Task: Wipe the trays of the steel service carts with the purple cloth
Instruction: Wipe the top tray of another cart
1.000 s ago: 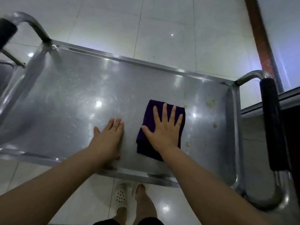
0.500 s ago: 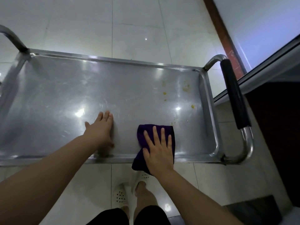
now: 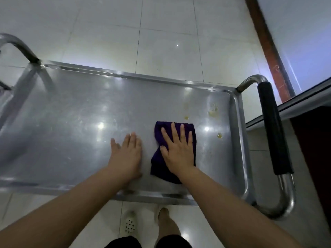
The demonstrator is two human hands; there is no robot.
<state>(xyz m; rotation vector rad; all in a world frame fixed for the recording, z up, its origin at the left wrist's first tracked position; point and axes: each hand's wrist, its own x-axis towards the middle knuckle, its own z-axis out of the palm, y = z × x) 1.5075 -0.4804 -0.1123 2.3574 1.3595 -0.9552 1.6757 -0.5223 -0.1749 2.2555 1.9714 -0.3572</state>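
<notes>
A: What is nearest?

B: At six o'clock, two feet in pale shoes (image 3: 130,223) on the tiled floor (image 3: 166,43). Just beyond, the near rim of the steel tray (image 3: 71,111).

A: And the hands?

B: The left hand (image 3: 125,154) lies flat on the bare tray, fingers straight and close together, holding nothing. Just beside it, at its three o'clock, the right hand (image 3: 177,149) presses flat on the purple cloth (image 3: 157,161), fingers straight and slightly spread.

A: Where does the cloth lie?

B: On the tray's right part, folded, its long axis running from six to twelve o'clock.

A: Farther out?

B: Yellowish spots (image 3: 213,111) at one o'clock from the cloth, then the black-sleeved handle (image 3: 274,129) at three o'clock.
</notes>
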